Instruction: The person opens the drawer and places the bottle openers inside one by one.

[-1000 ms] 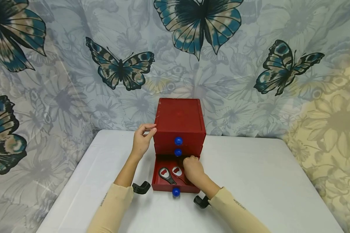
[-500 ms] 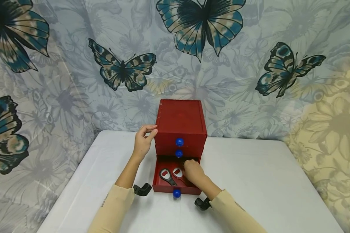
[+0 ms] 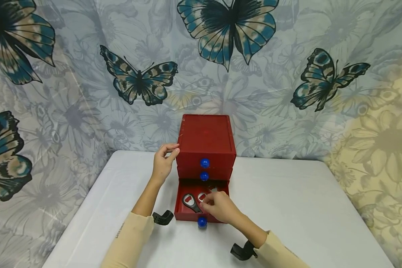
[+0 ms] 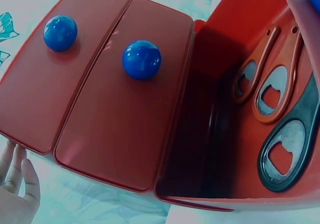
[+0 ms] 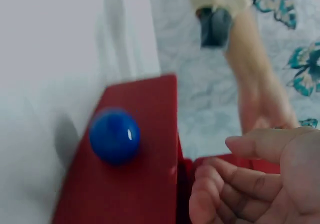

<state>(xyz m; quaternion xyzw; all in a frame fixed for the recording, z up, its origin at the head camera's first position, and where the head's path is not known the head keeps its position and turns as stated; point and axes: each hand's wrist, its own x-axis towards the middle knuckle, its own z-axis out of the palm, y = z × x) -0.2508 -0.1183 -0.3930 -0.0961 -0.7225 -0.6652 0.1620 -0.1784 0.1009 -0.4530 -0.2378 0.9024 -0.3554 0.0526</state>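
Note:
A red drawer cabinet (image 3: 207,134) stands with its bottom drawer (image 3: 181,213) pulled out. Three bottle openers lie in that drawer: a black-handled one (image 4: 301,126) and two red-handled ones, the middle opener (image 4: 282,79) and the far opener (image 4: 246,77). My left hand (image 3: 162,163) touches the cabinet's left side with its fingertips. Over the drawer's front right part is my right hand (image 3: 221,207), its fingers loosely bent and the thumb apart from them, with nothing visible between. It partly covers the red-handled openers in the head view.
Blue ball knobs mark the drawer fronts, including the top knob (image 3: 204,163) and the bottom drawer's knob (image 3: 202,222). The white table (image 3: 288,208) extends around the cabinet, with a butterfly-print cloth (image 3: 261,93) behind it.
My right hand has drawn back from the drawer's rear right toward its front, uncovering part of the far opener. My left hand keeps its place at the cabinet's side.

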